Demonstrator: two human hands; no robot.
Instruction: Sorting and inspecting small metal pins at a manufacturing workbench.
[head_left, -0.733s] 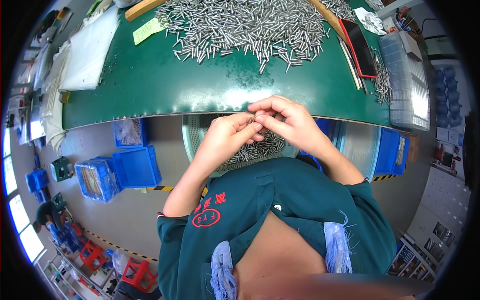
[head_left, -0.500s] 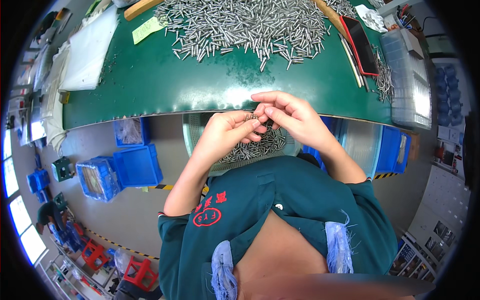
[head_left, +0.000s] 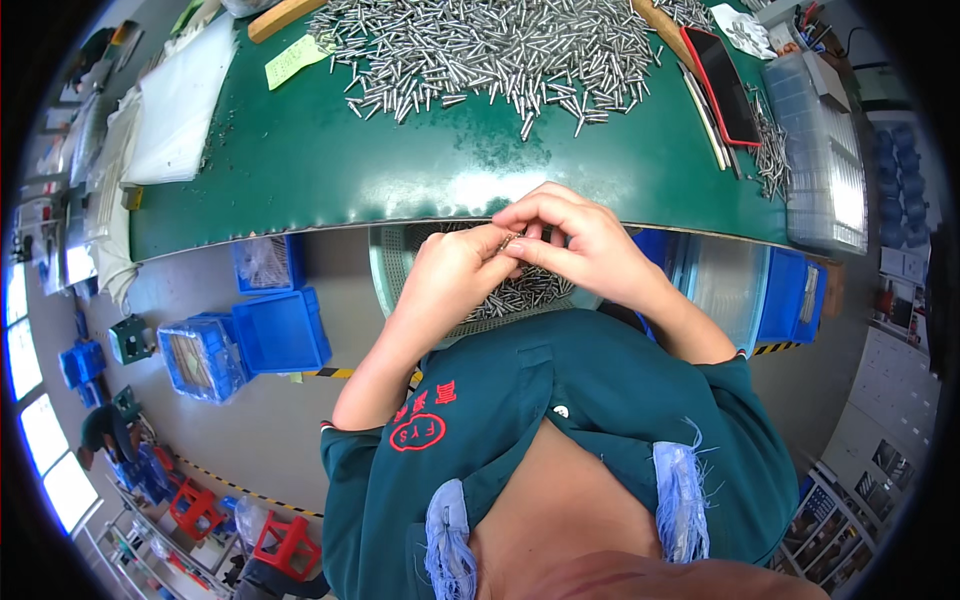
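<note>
My left hand (head_left: 452, 268) and my right hand (head_left: 575, 240) meet at the table's front edge, above a pale green basket (head_left: 388, 268). Their fingertips are pinched together around a small metal pin (head_left: 511, 240), mostly hidden by the fingers. Whether more pins sit inside the left hand's curled fingers cannot be seen. Below the hands, the basket holds many loose metal pins (head_left: 530, 293). A wide heap of similar silvery pins (head_left: 490, 50) covers the far middle of the green table (head_left: 300, 180).
Wooden bars (head_left: 283, 18) flank the heap. To its right lie a red-edged phone (head_left: 720, 88), thin sticks (head_left: 706, 120) and a small pin pile (head_left: 768, 150). Clear plastic boxes (head_left: 815, 155) stand at the right edge, white sheets (head_left: 180, 110) at left. Blue crates (head_left: 280, 330) sit on the floor.
My left hand has turned more palm-down, its fingers closing in. My right hand's fingers have curled down, and both sets of fingertips have come together around the pin.
</note>
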